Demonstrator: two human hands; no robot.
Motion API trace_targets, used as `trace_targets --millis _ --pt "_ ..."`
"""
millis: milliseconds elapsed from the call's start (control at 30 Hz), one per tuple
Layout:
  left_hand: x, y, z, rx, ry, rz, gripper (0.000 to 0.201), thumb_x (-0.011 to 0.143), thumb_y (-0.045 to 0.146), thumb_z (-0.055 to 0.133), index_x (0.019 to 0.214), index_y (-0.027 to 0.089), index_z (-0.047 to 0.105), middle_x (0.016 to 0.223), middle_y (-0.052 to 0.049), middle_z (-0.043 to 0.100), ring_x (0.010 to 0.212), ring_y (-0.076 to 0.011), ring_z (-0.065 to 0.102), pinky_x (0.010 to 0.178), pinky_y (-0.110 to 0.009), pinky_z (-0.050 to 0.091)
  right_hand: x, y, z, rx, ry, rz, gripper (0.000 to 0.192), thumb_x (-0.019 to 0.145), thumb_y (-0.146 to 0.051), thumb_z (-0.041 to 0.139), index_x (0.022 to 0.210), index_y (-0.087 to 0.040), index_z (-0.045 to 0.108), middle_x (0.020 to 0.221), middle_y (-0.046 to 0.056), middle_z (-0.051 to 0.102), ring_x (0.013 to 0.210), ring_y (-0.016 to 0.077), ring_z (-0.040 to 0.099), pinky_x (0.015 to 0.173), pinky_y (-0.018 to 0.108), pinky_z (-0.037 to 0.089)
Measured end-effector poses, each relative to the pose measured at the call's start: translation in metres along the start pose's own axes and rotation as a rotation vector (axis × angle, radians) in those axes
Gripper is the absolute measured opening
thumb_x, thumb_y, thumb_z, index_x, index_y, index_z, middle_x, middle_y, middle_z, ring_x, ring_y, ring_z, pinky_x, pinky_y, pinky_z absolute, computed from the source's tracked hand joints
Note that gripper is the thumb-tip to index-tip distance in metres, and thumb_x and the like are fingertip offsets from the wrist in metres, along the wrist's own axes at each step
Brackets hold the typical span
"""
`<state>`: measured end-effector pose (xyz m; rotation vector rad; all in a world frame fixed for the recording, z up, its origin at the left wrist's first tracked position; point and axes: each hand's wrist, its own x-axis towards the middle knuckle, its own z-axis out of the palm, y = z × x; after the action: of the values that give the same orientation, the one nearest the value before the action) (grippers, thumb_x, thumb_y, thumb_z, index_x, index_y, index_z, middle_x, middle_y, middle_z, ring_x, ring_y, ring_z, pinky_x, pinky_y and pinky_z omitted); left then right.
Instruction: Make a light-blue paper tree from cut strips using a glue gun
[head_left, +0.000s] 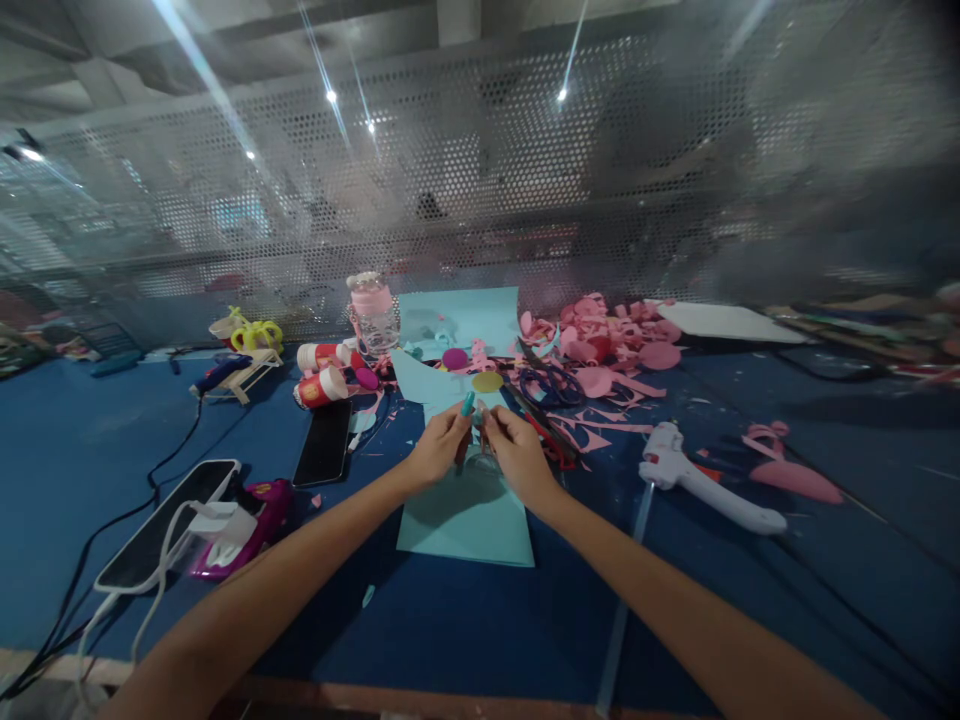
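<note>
My left hand and my right hand meet over a light blue paper sheet on the blue table. Between their fingertips they pinch a small teal piece that stands upright; a small clear object seems to sit under the right hand. A yellow paper disc and a magenta disc lie just beyond the hands. Scissors rest to the right of the discs.
A white glue gun lies right of my right arm. Pink paper scraps pile at the back right. Two phones, cables, red-white cups, a clear jar and a perforated metal screen surround the work area.
</note>
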<state>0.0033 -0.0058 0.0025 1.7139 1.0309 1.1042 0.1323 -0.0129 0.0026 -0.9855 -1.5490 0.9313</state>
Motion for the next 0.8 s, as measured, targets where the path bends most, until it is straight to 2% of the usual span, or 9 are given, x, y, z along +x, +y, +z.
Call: trace_targets --millis 133,300,467,633,800 --pt "0.003 -0.004 -0.001 0.069 -0.011 0.042 0.04 0.084 0.053 0.031 0.073 0.017 0.043 0.053 0.004 0.044 0.048 -0.0083 0.043 0.048 -0.021 0.034 -0.001 -0.001 0.0 0.006 -0.021 -0.014 0.033 0.083 -0.042 0.041 0.059 -0.021 0.033 0.05 -0.006 0.029 0.047 0.0092 0.029 0.043 0.022 0.024" --pt "-0.001 0.0 0.003 0.171 0.112 0.056 0.033 0.086 0.045 0.032 0.071 0.017 0.04 0.055 0.006 0.036 0.05 -0.0072 0.032 0.048 -0.02 0.027 -0.002 -0.001 0.003 -0.02 -0.017 -0.033 0.032 0.085 -0.039 0.038 0.06 -0.021 0.033 0.053 -0.005 0.032 0.049 0.0093 0.031 0.046 0.022 0.027" --pt "-0.006 0.005 0.006 0.158 0.102 0.045 0.029 0.084 0.042 0.04 0.073 0.016 0.045 0.055 0.006 0.036 0.048 -0.0062 0.028 0.046 -0.02 0.023 -0.002 0.0 0.003 -0.102 0.054 -0.005 0.026 0.083 -0.035 0.037 0.061 -0.021 0.036 0.054 -0.005 0.037 0.049 0.0101 0.035 0.048 0.023 0.027" --pt "-0.006 0.006 0.004 0.153 0.149 0.033 0.027 0.081 0.042 0.044 0.083 0.015 0.05 0.049 0.008 0.034 0.044 -0.0056 0.024 0.043 -0.02 0.018 -0.004 -0.003 0.0 -0.182 0.072 0.009 0.024 0.082 -0.033 0.039 0.061 -0.021 0.04 0.05 -0.005 0.038 0.046 0.0106 0.035 0.047 0.024 0.026" --pt "-0.003 0.007 -0.001 0.309 0.028 0.076 0.028 0.086 0.039 0.034 0.07 0.018 0.042 0.049 0.006 0.04 0.046 -0.007 0.035 0.048 -0.019 0.027 -0.004 -0.005 -0.001 -0.158 0.016 -0.055 0.03 0.085 -0.037 0.035 0.059 -0.021 0.035 0.049 -0.005 0.035 0.045 0.0104 0.035 0.046 0.023 0.027"
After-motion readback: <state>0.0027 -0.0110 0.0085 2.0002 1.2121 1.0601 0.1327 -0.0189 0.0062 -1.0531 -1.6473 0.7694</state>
